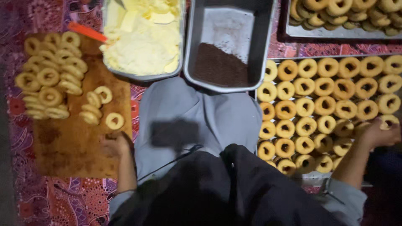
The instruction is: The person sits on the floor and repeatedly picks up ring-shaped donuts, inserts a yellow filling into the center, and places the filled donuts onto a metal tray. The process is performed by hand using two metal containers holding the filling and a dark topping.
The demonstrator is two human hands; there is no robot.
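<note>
My right hand seems clenched on a doughnut, soft and crushable, best pinched by its rim; left hand rests released on the board.

Work surface is covered by a patterned cloth in red, purple and white, with dotted and floral motifs; it shows at lower left, upper left and between the trays at upper right. No walls or windows fall within the head view. Lighting is dim and uneven: the middle of the scene is moderately lit, while the left edge and the lower right corner fall into deep shadow. Colours read warm and muted. The picture is soft, and fine detail is blurred.
</note>
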